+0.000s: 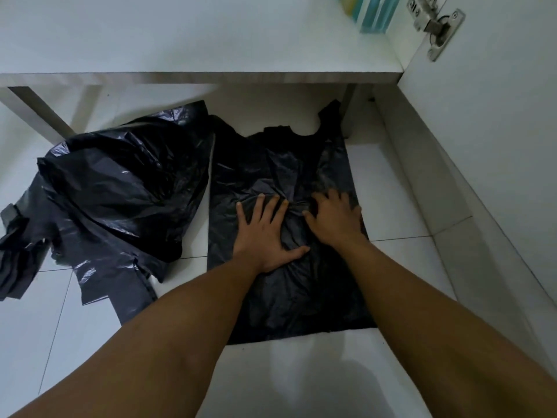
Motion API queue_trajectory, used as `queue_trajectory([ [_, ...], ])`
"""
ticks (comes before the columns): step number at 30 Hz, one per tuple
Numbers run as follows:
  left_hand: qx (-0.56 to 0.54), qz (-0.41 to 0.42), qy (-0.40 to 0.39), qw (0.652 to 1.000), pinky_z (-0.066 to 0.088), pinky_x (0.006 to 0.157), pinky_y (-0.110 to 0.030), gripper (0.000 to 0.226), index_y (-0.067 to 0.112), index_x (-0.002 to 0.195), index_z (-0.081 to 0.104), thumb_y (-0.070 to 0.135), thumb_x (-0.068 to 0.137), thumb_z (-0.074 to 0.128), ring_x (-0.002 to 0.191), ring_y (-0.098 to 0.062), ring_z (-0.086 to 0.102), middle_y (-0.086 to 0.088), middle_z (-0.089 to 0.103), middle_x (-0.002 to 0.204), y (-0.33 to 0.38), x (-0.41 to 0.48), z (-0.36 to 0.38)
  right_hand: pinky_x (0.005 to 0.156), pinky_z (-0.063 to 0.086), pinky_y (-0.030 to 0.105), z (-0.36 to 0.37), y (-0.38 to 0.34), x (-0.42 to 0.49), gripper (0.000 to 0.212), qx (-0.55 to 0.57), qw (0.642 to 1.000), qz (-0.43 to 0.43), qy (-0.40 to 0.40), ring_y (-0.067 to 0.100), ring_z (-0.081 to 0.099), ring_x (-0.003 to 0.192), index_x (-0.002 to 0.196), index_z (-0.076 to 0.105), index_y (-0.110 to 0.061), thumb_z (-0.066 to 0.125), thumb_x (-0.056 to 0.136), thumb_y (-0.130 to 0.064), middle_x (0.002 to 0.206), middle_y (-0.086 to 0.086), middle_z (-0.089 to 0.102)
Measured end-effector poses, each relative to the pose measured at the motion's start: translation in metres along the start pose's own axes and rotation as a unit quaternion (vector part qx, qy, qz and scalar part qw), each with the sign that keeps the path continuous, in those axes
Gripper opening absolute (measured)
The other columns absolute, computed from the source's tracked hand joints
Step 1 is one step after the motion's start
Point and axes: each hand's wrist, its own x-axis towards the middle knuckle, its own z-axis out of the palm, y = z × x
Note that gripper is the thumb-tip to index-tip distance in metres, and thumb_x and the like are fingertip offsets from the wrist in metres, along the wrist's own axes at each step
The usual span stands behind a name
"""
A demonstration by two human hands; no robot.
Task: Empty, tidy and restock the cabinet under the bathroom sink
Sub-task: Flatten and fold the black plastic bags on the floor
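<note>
Black bag (pixel 286 164) lies flat on the white tiled floor (pixel 391 188), handles reaching under the cabinet shelf (pixel 180 49). My left grip (pixel 265 236) and right grip (pixel 334 218) press it, fingers spread wide, holding nothing. It's wrinkled, bunched between them. Just beside it, left, a crumpled bag heap (pixel 120 182). Door hinge (pixel 437 28) on the right; teal packs (pixel 376 13) cut off up top.

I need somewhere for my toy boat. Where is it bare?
Bare floor tiles lie between the flat bag and the door, and by the bag's near edge. The white shelf is bare left of the teal packs. Crowded: the crumpled bags, and the flat bag under the left hand and right hand.
</note>
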Motion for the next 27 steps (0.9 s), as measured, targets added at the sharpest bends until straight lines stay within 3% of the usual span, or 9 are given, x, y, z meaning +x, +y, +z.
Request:
queue_trajectory([
  [3, -0.014, 0.005, -0.010, 1.000, -0.012, 0.113, -0.069, 0.117, 0.028, 0.159, -0.001, 0.099, 0.068, 0.019, 0.153, -0.024, -0.012, 0.004, 0.000, 0.167, 0.001, -0.016, 0.000, 0.113, 0.020, 0.057, 0.016, 0.019, -0.025, 0.069, -0.011, 0.999, -0.046, -0.007, 0.029, 0.016, 0.146, 0.155, 0.021, -0.029, 0.034, 0.097, -0.064, 0.161, 0.000, 0.017],
  [6, -0.100, 0.017, 0.005, 0.995, -0.012, 0.117, -0.063, 0.110, 0.030, 0.159, 0.006, 0.095, 0.072, 0.025, 0.153, -0.020, -0.002, 0.005, 0.009, 0.166, 0.001, -0.034, -0.005, 0.113, 0.024, 0.053, 0.016, 0.030, -0.038, 0.077, -0.025, 0.995, -0.091, -0.009, 0.028, 0.020, 0.145, 0.155, 0.020, -0.030, 0.037, 0.092, -0.071, 0.161, 0.000, 0.021],
  [9, -0.168, 0.007, 0.071, 0.983, 0.009, 0.120, -0.060, 0.093, 0.030, 0.154, 0.028, 0.085, 0.079, 0.037, 0.146, -0.021, 0.024, 0.002, 0.030, 0.155, -0.007, -0.048, -0.014, 0.106, 0.031, 0.050, 0.017, 0.034, -0.056, 0.075, -0.056, 0.991, -0.095, 0.071, 0.028, 0.033, 0.134, 0.151, 0.029, -0.029, 0.037, 0.090, -0.072, 0.154, 0.002, 0.032],
  [12, -0.065, -0.028, 0.119, 0.990, 0.021, 0.115, -0.059, 0.087, 0.029, 0.145, 0.041, 0.084, 0.077, 0.041, 0.138, -0.026, 0.031, -0.002, 0.038, 0.146, -0.018, -0.059, -0.015, 0.109, 0.027, 0.053, 0.024, 0.033, -0.068, 0.072, -0.018, 0.993, -0.066, 0.091, 0.029, 0.031, 0.136, 0.149, 0.032, -0.028, 0.035, 0.092, -0.071, 0.152, 0.004, 0.032],
  [16, -0.011, -0.009, 0.039, 0.999, 0.024, 0.114, -0.055, 0.103, 0.026, 0.149, 0.036, 0.094, 0.071, 0.032, 0.141, -0.028, 0.027, -0.004, 0.034, 0.151, -0.029, -0.075, -0.008, 0.118, -0.001, 0.062, 0.034, 0.037, -0.072, 0.077, -0.004, 0.998, -0.053, -0.018, 0.023, 0.000, 0.152, 0.157, 0.010, -0.032, 0.026, 0.094, -0.072, 0.165, -0.001, 0.004],
  [19, -0.004, 0.000, 0.056, 0.998, 0.022, 0.115, -0.055, 0.105, 0.027, 0.152, 0.032, 0.094, 0.072, 0.031, 0.144, -0.029, 0.023, -0.004, 0.030, 0.156, -0.035, -0.081, -0.006, 0.113, -0.012, 0.063, 0.028, 0.039, -0.068, 0.074, -0.034, 0.998, -0.044, -0.004, 0.024, -0.008, 0.152, 0.157, 0.005, -0.031, 0.024, 0.095, -0.068, 0.166, -0.001, -0.001],
  [23, -0.021, -0.030, -0.001, 0.999, 0.003, 0.121, -0.058, 0.113, 0.029, 0.158, 0.015, 0.097, 0.069, 0.026, 0.153, -0.028, 0.002, -0.001, 0.010, 0.166, -0.040, -0.079, -0.006, 0.120, 0.008, 0.053, 0.031, 0.031, -0.077, 0.082, 0.001, 0.996, -0.089, 0.027, 0.028, 0.013, 0.149, 0.154, 0.023, -0.026, 0.021, 0.086, -0.072, 0.161, 0.006, 0.020],
  [27, -0.026, -0.006, -0.039, 0.999, -0.010, 0.120, -0.057, 0.117, 0.029, 0.159, 0.001, 0.098, 0.068, 0.025, 0.153, -0.025, -0.012, 0.002, -0.004, 0.167, -0.049, -0.073, -0.007, 0.119, 0.018, 0.051, 0.042, 0.029, -0.083, 0.085, -0.004, 0.996, -0.077, 0.040, 0.030, 0.022, 0.145, 0.152, 0.030, -0.026, 0.023, 0.083, -0.076, 0.158, 0.009, 0.027],
])
